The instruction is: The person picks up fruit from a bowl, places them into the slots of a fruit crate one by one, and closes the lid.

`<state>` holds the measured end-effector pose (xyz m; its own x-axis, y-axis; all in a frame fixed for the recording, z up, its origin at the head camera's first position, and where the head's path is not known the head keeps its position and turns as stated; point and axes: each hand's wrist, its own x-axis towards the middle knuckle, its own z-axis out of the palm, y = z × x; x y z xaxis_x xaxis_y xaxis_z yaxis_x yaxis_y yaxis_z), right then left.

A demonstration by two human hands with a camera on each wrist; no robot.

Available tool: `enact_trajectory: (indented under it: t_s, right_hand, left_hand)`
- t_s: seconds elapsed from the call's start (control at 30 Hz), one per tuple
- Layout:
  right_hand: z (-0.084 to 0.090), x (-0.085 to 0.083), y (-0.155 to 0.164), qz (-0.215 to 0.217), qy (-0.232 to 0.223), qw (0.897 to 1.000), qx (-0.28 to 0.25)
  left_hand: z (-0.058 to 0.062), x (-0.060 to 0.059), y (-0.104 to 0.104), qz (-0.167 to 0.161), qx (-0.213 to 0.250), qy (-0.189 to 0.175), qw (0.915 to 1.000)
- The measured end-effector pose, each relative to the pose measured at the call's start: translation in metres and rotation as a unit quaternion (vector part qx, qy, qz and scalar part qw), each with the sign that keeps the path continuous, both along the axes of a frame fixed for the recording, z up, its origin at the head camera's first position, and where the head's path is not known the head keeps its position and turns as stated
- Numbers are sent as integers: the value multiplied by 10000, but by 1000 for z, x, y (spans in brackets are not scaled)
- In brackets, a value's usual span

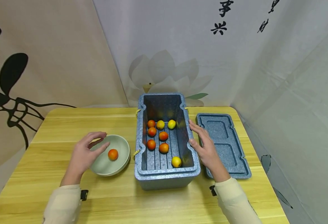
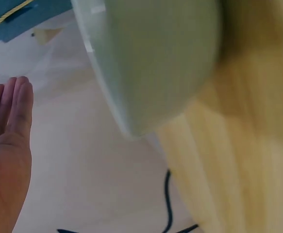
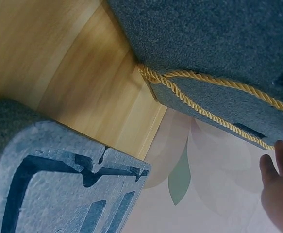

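My left hand (image 1: 82, 155) hovers over the left side of a pale green bowl (image 1: 103, 165), thumb and fingers apart with nothing between them. Inside the bowl lies one small round orange fruit (image 1: 113, 154). In the left wrist view, the bowl's outer wall (image 2: 151, 68) fills the top, and the left hand (image 2: 8, 165) shows at the left edge. My right hand (image 1: 208, 152) touches the right rim of a grey-blue foam box (image 1: 166, 175) with extended fingers. On the box floor are several orange-red fruits (image 1: 163, 148) and 3 yellow ones (image 1: 176, 162).
A matching foam lid (image 1: 227, 155) lies flat on the wooden table (image 1: 110, 199), right of the box. Yellow rope (image 3: 209, 80) runs along the box's side. Behind the table hangs a printed cloth (image 1: 175, 40).
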<state>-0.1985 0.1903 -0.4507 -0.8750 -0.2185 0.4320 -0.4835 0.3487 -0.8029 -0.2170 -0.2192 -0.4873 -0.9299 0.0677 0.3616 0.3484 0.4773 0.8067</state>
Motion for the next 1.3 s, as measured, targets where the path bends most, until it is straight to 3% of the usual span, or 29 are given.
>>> enact_trajectory:
  t_s: [0.27, 0.47, 0.67, 1.1, 1.3]
  right_hand:
    - [0, 0, 0, -21, -6, 10000, 18]
    - [-1, 0, 0, 27, 12, 10000, -7]
    - [-2, 1, 1, 6, -23, 10000, -9]
    - [-2, -1, 0, 24, 43, 10000, -19]
    - [-2, -1, 0, 2, 71, 10000, -38]
  left_hand:
    - [-26, 6, -3, -166, -251, -590, 9978]
    - [-40, 7, -3, -280, -422, -647, 9966]
    - [-50, 7, -3, -323, -910, -817, 9920]
    - [-51, 3, 2, -466, -1709, -602, 9823]
    - [-53, 0, 3, -371, -1989, -513, 9780]
